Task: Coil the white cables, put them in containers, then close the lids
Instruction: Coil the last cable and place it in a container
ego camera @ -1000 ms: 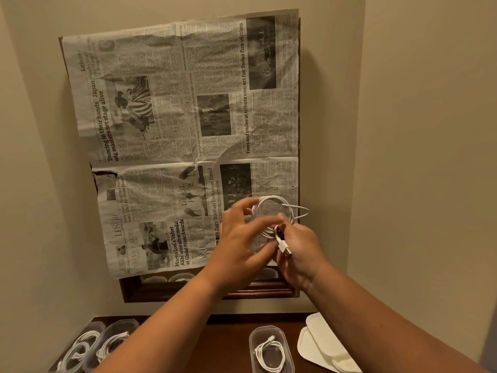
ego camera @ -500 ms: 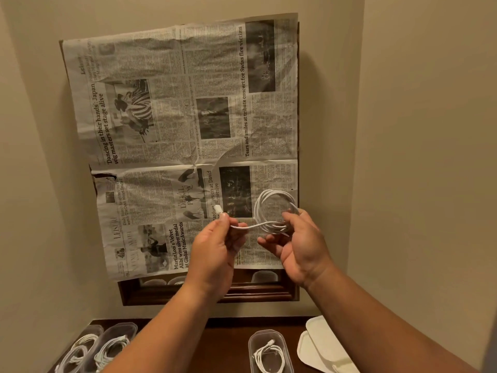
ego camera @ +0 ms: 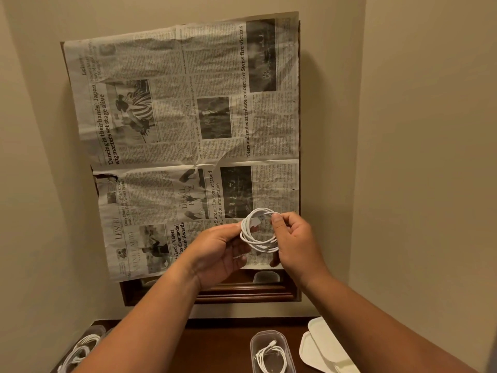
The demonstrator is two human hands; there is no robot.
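Grip: right hand (ego camera: 295,240) pinches the top of the coiled cable (ego camera: 265,248); left hand (ego camera: 217,251) curls round its left side.
Cable: a ring held in the air between both hands, well above the table (ego camera: 215,343).
Bearing: open container (ego camera: 269,333) at the table's near edge lies almost straight below the right hand, the nearer one; it is already filled.
Lids (ego camera: 325,343): right edge.

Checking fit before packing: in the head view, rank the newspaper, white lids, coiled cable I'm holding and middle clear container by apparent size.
1. Newspaper
2. White lids, partly cut off
3. Coiled cable and clear container look alike; the container is cropped, so unranked.
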